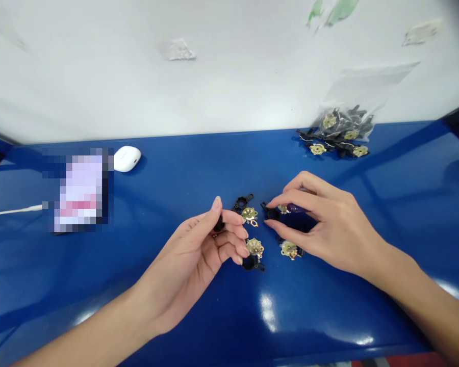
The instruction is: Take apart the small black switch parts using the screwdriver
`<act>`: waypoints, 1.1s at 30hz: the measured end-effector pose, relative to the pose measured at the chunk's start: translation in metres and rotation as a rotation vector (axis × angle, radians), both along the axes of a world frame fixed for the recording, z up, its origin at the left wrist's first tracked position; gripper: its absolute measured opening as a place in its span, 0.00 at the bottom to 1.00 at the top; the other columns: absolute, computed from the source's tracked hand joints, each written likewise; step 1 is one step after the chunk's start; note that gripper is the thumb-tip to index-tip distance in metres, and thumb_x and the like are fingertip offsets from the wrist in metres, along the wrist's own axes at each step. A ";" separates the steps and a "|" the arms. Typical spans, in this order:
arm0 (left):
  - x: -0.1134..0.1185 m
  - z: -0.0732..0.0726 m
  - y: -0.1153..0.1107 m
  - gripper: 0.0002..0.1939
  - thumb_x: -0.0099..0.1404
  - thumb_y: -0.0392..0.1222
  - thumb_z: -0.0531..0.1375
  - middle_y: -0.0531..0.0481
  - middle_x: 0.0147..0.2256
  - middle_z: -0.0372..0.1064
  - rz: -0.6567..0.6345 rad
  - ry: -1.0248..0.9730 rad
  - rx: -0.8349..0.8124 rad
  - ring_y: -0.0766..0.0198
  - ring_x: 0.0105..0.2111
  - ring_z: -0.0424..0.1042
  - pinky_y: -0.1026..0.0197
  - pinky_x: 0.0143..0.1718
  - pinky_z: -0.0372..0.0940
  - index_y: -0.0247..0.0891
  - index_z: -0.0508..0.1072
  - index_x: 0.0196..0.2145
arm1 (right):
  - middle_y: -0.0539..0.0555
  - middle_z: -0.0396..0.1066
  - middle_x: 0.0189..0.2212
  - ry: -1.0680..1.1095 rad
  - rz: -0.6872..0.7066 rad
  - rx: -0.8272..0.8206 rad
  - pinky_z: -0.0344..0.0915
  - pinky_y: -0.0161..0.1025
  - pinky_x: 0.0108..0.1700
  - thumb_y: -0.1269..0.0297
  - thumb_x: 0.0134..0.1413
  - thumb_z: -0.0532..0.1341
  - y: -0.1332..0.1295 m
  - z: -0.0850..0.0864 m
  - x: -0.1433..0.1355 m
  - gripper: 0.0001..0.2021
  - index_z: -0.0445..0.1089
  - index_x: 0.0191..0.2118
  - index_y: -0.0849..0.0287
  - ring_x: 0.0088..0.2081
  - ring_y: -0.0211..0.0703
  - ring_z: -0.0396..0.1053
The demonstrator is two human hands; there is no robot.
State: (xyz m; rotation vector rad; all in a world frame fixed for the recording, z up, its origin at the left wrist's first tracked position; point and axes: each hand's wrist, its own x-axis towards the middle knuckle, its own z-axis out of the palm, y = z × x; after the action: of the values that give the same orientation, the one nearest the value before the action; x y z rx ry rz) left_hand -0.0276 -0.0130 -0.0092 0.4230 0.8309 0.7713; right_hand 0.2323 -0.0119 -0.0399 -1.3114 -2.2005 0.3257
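My left hand [204, 244] is raised over the table, its thumb and fingers closed on a small black plastic part [219, 224], mostly hidden by the fingers. My right hand [321, 219] is curled low at the right, thumb and index fingertip at either side of a black plastic housing [272, 213]. A dark purple object [296, 208] shows under its fingers; I cannot make out what it is. Between the hands lie a black bracket [241, 202], a brass-coloured disc [249, 214], another disc [255, 247] and a black housing [248, 263]. One more disc [289, 249] sits below my right hand.
A clear plastic bag [352, 117] of black and brass parts leans on the white wall, with several parts [317, 148] before it. At the left are a blurred-out phone [82, 188], a white case [127, 158] and a white cable [15, 211] on the blue table [176, 168].
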 end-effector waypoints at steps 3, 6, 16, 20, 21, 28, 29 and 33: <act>-0.001 0.001 -0.001 0.16 0.76 0.48 0.75 0.48 0.30 0.78 0.002 -0.002 0.004 0.66 0.29 0.77 0.68 0.34 0.78 0.31 0.86 0.36 | 0.56 0.79 0.47 -0.008 -0.026 -0.020 0.74 0.47 0.34 0.61 0.70 0.72 0.001 -0.002 0.003 0.07 0.82 0.50 0.51 0.36 0.48 0.78; -0.002 0.001 -0.002 0.16 0.76 0.48 0.74 0.48 0.30 0.78 -0.001 0.002 0.001 0.66 0.29 0.77 0.68 0.34 0.78 0.31 0.86 0.36 | 0.55 0.79 0.47 -0.002 -0.034 -0.045 0.73 0.46 0.32 0.59 0.70 0.73 0.002 -0.003 0.005 0.08 0.82 0.51 0.50 0.35 0.47 0.77; -0.002 0.000 -0.002 0.16 0.79 0.47 0.71 0.48 0.30 0.78 -0.006 -0.005 0.002 0.66 0.29 0.76 0.68 0.35 0.78 0.31 0.86 0.36 | 0.54 0.78 0.46 -0.012 -0.033 -0.055 0.72 0.46 0.32 0.59 0.70 0.74 0.002 -0.004 0.007 0.09 0.82 0.52 0.50 0.35 0.45 0.77; -0.001 0.000 -0.001 0.16 0.80 0.46 0.71 0.48 0.30 0.78 -0.005 0.003 0.005 0.67 0.29 0.76 0.68 0.35 0.78 0.32 0.86 0.36 | 0.54 0.78 0.47 -0.007 -0.031 -0.057 0.72 0.45 0.32 0.60 0.70 0.74 0.002 -0.004 0.007 0.09 0.81 0.52 0.49 0.35 0.45 0.76; -0.001 0.000 -0.001 0.16 0.79 0.47 0.71 0.49 0.30 0.78 -0.005 0.005 0.004 0.67 0.29 0.76 0.68 0.34 0.78 0.32 0.86 0.36 | 0.54 0.78 0.47 -0.007 -0.033 -0.055 0.73 0.45 0.32 0.60 0.70 0.74 0.002 -0.004 0.006 0.09 0.81 0.53 0.49 0.35 0.45 0.77; -0.002 -0.001 -0.001 0.16 0.79 0.47 0.72 0.49 0.31 0.79 -0.006 0.007 0.001 0.67 0.29 0.77 0.69 0.35 0.79 0.31 0.86 0.37 | 0.53 0.78 0.47 -0.010 -0.039 -0.047 0.72 0.45 0.32 0.61 0.70 0.74 0.003 -0.003 0.005 0.09 0.82 0.52 0.50 0.34 0.43 0.76; -0.002 -0.002 -0.001 0.16 0.79 0.48 0.72 0.49 0.31 0.79 -0.008 0.009 0.001 0.67 0.29 0.77 0.69 0.35 0.79 0.31 0.86 0.37 | 0.53 0.78 0.46 -0.008 -0.040 -0.044 0.72 0.45 0.32 0.61 0.70 0.74 0.003 -0.003 0.005 0.09 0.82 0.52 0.50 0.34 0.43 0.76; -0.003 -0.003 -0.002 0.16 0.79 0.47 0.72 0.48 0.31 0.79 -0.010 0.010 -0.001 0.66 0.29 0.77 0.68 0.35 0.79 0.31 0.86 0.37 | 0.54 0.78 0.47 0.000 -0.045 -0.065 0.72 0.45 0.32 0.60 0.71 0.73 0.003 -0.003 0.005 0.08 0.82 0.52 0.50 0.34 0.44 0.77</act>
State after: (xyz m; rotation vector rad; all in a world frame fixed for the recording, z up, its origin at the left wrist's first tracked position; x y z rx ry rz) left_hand -0.0303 -0.0149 -0.0123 0.4302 0.8374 0.7599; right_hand 0.2374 -0.0091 -0.0427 -1.3929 -2.1737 0.3825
